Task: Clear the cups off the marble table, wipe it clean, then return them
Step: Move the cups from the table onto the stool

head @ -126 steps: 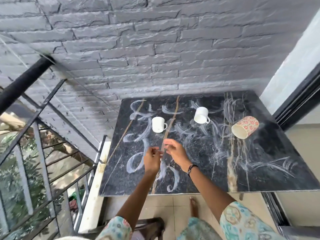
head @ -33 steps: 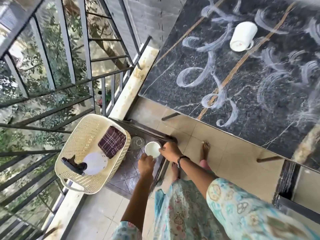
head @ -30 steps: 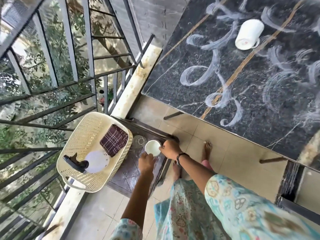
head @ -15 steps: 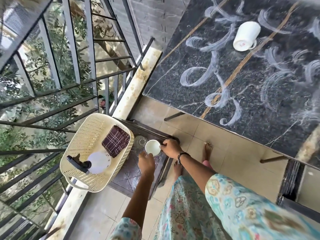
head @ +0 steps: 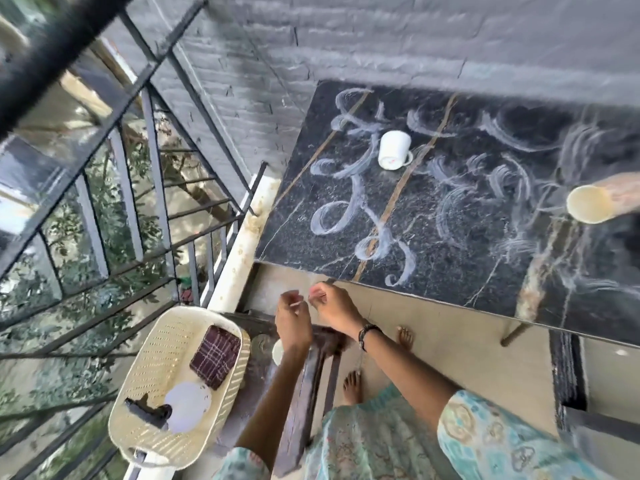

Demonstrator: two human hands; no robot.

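The black marble table [head: 467,237], streaked with white smears, holds a white mug [head: 393,150] lying on its side and a floral paper cup [head: 595,204] tipped over at the right edge. A second white mug [head: 277,351] stands on the low stool [head: 304,386] below, mostly hidden behind my left wrist. My left hand [head: 292,318] and my right hand [head: 332,303] hover close together just below the table's front edge, fingers loosely curled, holding nothing.
A cream plastic basket [head: 152,372] at lower left holds a checked cloth [head: 215,356], a white spray bottle [head: 187,407] and its black trigger. A black metal railing [head: 114,209] runs along the left. A grey brick wall stands behind the table. Bare feet rest on the tiled floor.
Both hands have let go of the white mug on the stool and risen toward the table's edge. The view has tilted up, bringing the floral cup into sight.
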